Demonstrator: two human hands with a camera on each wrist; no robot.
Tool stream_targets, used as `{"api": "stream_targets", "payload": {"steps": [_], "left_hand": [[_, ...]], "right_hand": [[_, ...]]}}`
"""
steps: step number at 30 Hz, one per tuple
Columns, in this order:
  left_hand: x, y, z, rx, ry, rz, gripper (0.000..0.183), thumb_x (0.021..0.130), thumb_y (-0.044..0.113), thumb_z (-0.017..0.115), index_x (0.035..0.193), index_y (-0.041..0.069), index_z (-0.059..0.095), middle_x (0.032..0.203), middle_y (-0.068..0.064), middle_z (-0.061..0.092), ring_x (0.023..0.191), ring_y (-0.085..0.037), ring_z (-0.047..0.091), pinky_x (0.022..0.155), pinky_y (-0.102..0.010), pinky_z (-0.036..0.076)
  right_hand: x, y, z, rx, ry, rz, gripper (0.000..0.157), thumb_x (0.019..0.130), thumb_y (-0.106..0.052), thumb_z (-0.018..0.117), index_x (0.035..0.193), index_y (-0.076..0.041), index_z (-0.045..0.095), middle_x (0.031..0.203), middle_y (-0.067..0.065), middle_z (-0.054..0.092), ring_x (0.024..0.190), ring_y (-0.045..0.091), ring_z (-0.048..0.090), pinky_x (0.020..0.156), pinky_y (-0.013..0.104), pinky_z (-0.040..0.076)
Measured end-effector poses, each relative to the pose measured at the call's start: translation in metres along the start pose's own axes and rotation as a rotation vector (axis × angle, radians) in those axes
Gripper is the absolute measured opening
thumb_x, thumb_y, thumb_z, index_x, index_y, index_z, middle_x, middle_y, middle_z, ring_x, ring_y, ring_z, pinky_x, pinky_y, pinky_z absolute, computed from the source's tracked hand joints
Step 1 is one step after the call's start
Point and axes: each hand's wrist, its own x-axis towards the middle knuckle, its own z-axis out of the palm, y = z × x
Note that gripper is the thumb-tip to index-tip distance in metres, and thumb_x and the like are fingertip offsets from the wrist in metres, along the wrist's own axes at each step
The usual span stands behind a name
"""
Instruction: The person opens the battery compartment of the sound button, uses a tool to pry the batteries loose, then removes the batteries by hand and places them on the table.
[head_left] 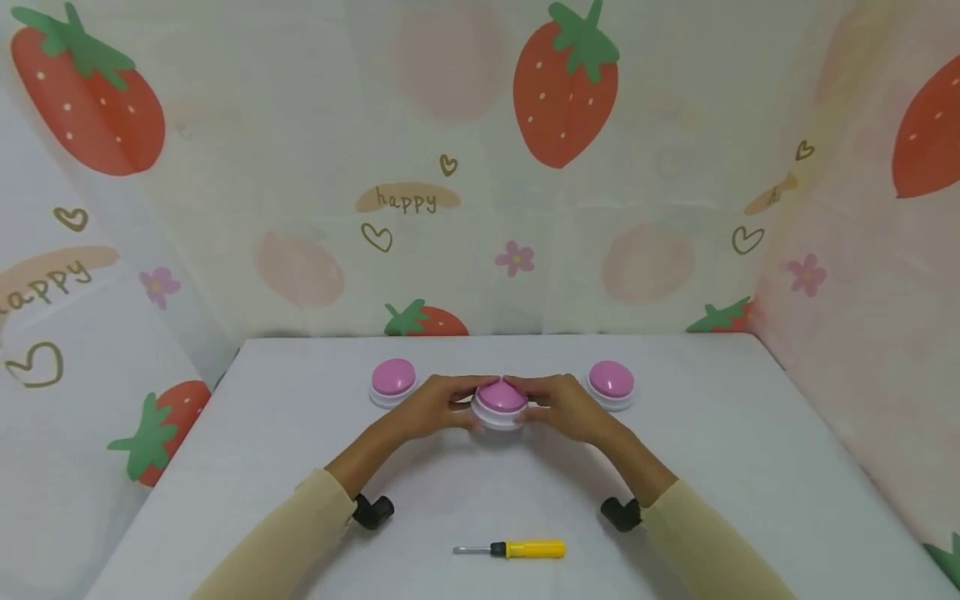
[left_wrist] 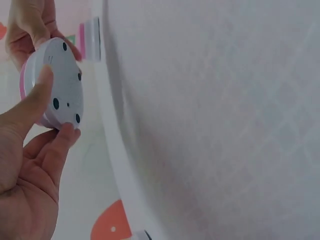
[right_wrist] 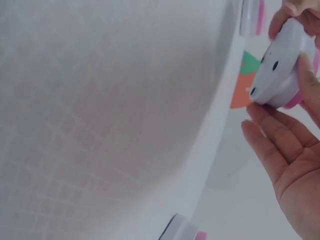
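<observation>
Between my two hands is a pink-domed push button (head_left: 501, 400) with a round white base, lifted off the table. My left hand (head_left: 441, 407) grips its left side, the thumb low against the base and the fingers up by the dome. From the right, my right hand (head_left: 562, 407) holds it the same way. The left wrist view shows the white underside (left_wrist: 67, 85), with several dark round spots and a tiny hole. In the right wrist view the button (right_wrist: 280, 65) tilts, its underside partly turned to the camera.
Two similar pink buttons stand on the white table (head_left: 720, 467), one at the back left (head_left: 393, 379) and one at the back right (head_left: 611, 382). A yellow-handled screwdriver (head_left: 525, 549) lies near the front, its tip pointing left. Strawberry-print cloth (head_left: 562, 292) hangs behind and at both sides.
</observation>
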Motion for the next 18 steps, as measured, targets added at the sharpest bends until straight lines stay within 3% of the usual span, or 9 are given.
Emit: {"api": "stream_targets", "payload": {"steps": [4, 9, 13, 18], "left_hand": [[-0.005, 0.009, -0.002, 0.011, 0.033, 0.012, 0.070, 0.086, 0.016, 0.081, 0.150, 0.021, 0.052, 0.147, 0.001, 0.056, 0.139, -0.017, 0.049, 0.105, -0.030, 0.048], [-0.016, 0.017, 0.002, -0.056, 0.067, 0.010, 0.064, 0.088, 0.015, 0.079, 0.147, 0.018, 0.056, 0.144, -0.003, 0.059, 0.133, -0.020, 0.055, 0.103, -0.031, 0.050], [-0.024, 0.021, 0.011, -0.098, 0.087, -0.052, 0.063, 0.089, 0.016, 0.078, 0.148, 0.017, 0.055, 0.146, -0.004, 0.057, 0.131, -0.022, 0.057, 0.101, -0.031, 0.051], [-0.029, 0.033, 0.015, -0.121, 0.141, -0.113, 0.059, 0.092, 0.018, 0.076, 0.147, 0.014, 0.055, 0.139, -0.011, 0.062, 0.122, -0.028, 0.064, 0.096, -0.035, 0.055]], "right_hand": [[-0.003, -0.002, -0.004, 0.057, 0.014, -0.017, 0.062, 0.090, -0.022, 0.079, 0.147, -0.020, 0.056, 0.139, 0.004, 0.063, 0.126, 0.021, 0.061, 0.095, 0.030, 0.055], [-0.012, -0.008, -0.001, 0.093, 0.040, -0.026, 0.055, 0.091, -0.024, 0.078, 0.143, -0.020, 0.060, 0.135, 0.005, 0.065, 0.118, 0.022, 0.067, 0.091, 0.029, 0.057], [-0.020, -0.012, 0.002, 0.134, 0.060, -0.012, 0.052, 0.091, -0.026, 0.077, 0.141, -0.019, 0.062, 0.135, 0.006, 0.065, 0.115, 0.024, 0.068, 0.090, 0.030, 0.058], [-0.026, -0.019, 0.003, 0.148, 0.053, -0.009, 0.065, 0.086, -0.028, 0.083, 0.145, -0.016, 0.057, 0.140, 0.008, 0.062, 0.112, 0.028, 0.070, 0.089, 0.034, 0.059]]}}
